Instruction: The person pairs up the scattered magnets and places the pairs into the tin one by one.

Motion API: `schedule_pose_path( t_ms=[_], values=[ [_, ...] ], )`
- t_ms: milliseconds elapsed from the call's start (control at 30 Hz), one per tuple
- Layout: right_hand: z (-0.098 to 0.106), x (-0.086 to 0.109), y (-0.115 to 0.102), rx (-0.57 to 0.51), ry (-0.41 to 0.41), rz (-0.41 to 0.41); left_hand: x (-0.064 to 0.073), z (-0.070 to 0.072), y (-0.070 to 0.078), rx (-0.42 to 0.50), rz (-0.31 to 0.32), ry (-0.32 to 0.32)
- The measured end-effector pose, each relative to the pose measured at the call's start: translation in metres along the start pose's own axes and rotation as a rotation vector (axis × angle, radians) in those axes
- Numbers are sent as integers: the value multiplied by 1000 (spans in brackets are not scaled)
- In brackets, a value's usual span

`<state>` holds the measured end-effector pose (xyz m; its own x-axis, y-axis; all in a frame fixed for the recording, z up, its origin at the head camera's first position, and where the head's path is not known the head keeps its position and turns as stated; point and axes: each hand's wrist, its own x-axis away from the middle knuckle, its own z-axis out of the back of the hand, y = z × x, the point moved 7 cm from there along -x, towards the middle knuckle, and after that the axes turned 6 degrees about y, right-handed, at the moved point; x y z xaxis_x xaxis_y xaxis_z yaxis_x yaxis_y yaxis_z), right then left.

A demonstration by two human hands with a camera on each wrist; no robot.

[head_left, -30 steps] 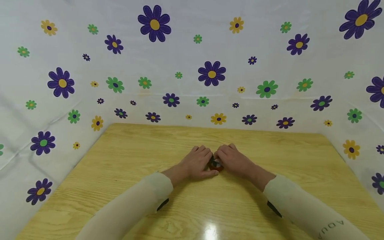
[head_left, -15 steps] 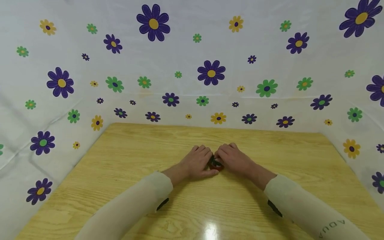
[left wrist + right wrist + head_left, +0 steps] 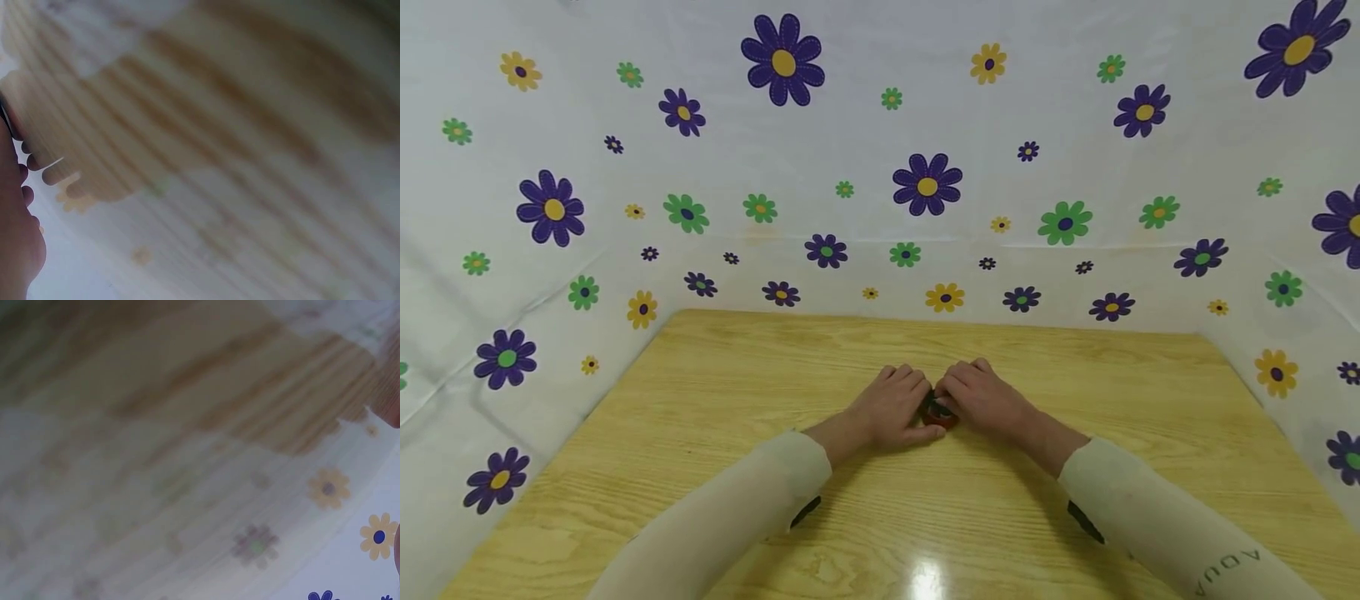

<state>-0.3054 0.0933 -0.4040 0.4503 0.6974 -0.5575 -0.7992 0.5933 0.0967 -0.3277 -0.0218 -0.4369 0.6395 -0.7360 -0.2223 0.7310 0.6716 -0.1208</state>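
Near the middle of the table, a small round dark thing with a red lower edge (image 3: 938, 420) sits between both hands in the head view. My left hand (image 3: 892, 408) holds it from the left, thumb stretched along its near side. From the right, my right hand (image 3: 987, 402) grips its upper right part with curled fingers. Much of the thing is hidden by the fingers, so I cannot tell its kind. The left wrist view catches part of the left hand (image 3: 20, 231) at its left edge. Only a sliver of the right hand (image 3: 389, 394) shows in the right wrist view.
A wood-grain table (image 3: 715, 383) lies under both hands. White sheeting with printed flowers (image 3: 842, 125) rises behind it and along both sides. Pale sleeves cover both forearms, with a dark strip under each cuff.
Both hands stay in place around the round thing. The right fingers shift only slightly over it, and the light patch seen inside it earlier is now darker.
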Motion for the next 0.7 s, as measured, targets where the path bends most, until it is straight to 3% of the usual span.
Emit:
schedule_pose_path(
  t_ms=[700],
  values=[
    [-2, 0, 0, -5, -21, 4, 0, 1, 0, -21, -4, 11]
  ],
)
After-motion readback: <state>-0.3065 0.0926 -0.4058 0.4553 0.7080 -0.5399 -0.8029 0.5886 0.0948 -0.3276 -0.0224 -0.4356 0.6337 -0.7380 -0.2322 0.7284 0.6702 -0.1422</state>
